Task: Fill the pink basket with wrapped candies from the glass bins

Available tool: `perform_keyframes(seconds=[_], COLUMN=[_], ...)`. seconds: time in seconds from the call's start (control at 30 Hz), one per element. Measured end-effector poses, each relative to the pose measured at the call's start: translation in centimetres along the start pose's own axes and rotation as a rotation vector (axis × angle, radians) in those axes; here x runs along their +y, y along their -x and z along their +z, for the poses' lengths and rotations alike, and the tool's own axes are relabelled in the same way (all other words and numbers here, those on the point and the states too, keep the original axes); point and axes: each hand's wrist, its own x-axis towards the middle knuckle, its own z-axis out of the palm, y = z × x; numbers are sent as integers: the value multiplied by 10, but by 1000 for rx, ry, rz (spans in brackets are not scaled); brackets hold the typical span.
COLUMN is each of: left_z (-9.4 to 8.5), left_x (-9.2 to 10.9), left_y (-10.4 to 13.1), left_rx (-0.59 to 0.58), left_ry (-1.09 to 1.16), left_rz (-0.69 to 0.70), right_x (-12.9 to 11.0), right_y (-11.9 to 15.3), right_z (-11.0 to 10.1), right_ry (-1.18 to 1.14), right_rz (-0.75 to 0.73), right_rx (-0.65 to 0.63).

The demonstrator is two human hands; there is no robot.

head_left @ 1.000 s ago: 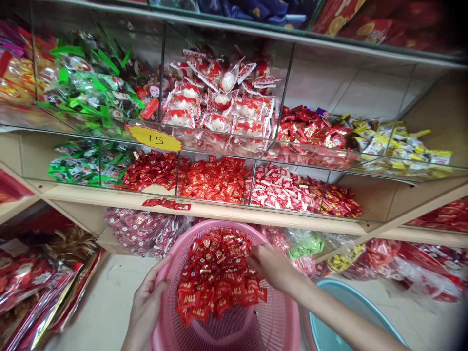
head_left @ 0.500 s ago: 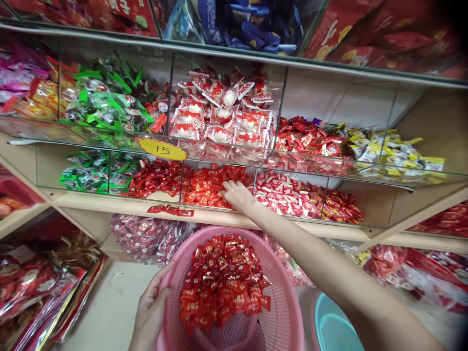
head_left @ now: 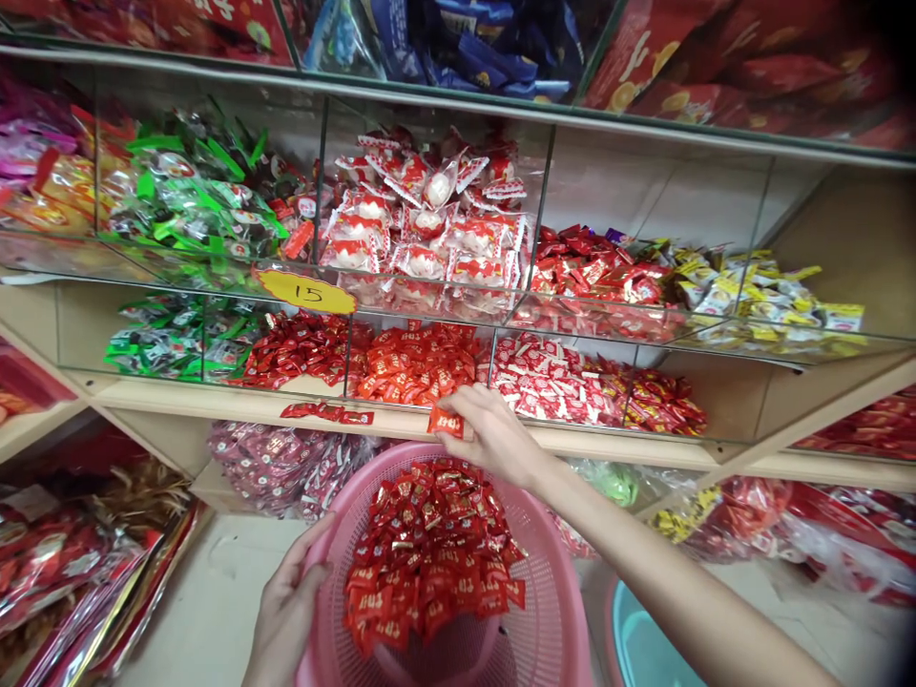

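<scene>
My left hand grips the left rim of a pink plastic basket. Red wrapped candies are heaped inside it. Above the basket's far rim, in front of the shelf edge, my right hand is closed on a red candy packet. Behind that hand, a compartment of the lower shelf holds more orange-red candies. A short row of red packets lies on the wooden ledge, left of my right hand.
Clear dividers separate green, dark red and red-and-white candies. A yellow tag reading 15 hangs at the upper shelf's edge. Bagged goods sit below; a turquoise basin stands at lower right.
My right hand has come out of the orange-red candy compartment toward the basket, now with a red packet in its fingers. My left hand still holds the basket; the view has shifted slightly.
</scene>
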Motion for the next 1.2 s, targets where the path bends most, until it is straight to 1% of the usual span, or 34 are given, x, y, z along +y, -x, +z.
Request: perform_keyframes(seconds=[0.17,0.27,0.37,0.5,0.63,0.73,0.83,1.07,1.2], left_z=[3,5,6,6,5,6,7,7,5], left_x=[5,7,7,5,4,5,6,7,3], left_y=[4,6,7,6,6,6,7,9,6], left_rx=[-6,8,2,-15,-14,-14,-21,-18,5], left_ry=[14,13,26,47,57,66,74,54,24], left_rz=[-2,-29,-50,-59,-55,-63,-68,-66,-32], right_x=[-2,4,13,20,18,12,8,6,7], right_y=[22,38,61,97,129,145,154,158,161], right_z=[0,5,17,37,52,59,64,79,90], right_ry=[-49,-95,-104,-52,69,160,219,325,394], right_rz=[22,67,118,172,214,230,238,225,233], right_rx=[-13,-67,-168,-322,-481,-576,-621,-638,-626])
